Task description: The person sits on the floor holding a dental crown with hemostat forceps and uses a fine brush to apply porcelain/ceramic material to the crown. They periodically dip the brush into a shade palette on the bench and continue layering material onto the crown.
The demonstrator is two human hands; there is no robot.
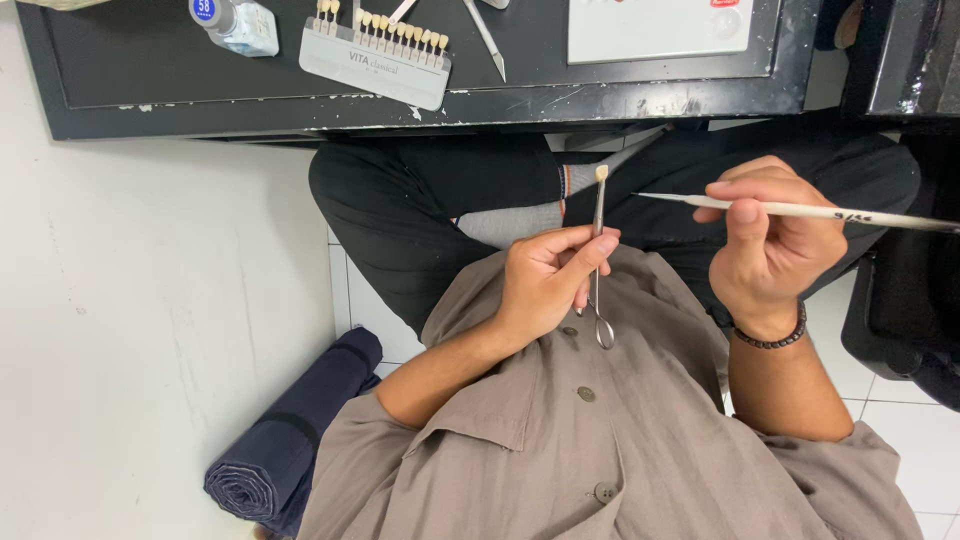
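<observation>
White wall and pale tiled floor below a black, chipped worktop edge [400, 112] running across the upper frame. Low at left, one roll of dark blue cloth [290, 445], ribbed at its coiled end, lying on the floor against the wall. On the worktop, from left: one small clear bottle [240, 24] with a blue cap; one grey tooth shade guide [375, 60] carrying a row of about ten small cream tabs; one slim metal instrument [487, 40] lying at a slant; one white flat card or tray [660, 28], glossy, cut off by the upper edge.

Below the worktop, black trousers and a grey-brown buttoned shirt, matte and creased. Left hand [545, 280] curled closed, thumb and forefinger pinched on thin steel forceps [598, 255] held upright, ring end hanging down over the shirt. One small cream tooth crown [601, 173] clamped in the forceps tip, rounded and faintly glossy, raised in front of the lap between both hands. Right hand [770, 240] closed in a pen grip on one long fine brush [800, 210], pale handle reaching off to the right, pointed tip aimed left and stopping just short of the crown, apart from it. One dark beaded bracelet [770, 338] on the right wrist. Black chair [900, 320] at far right.
</observation>
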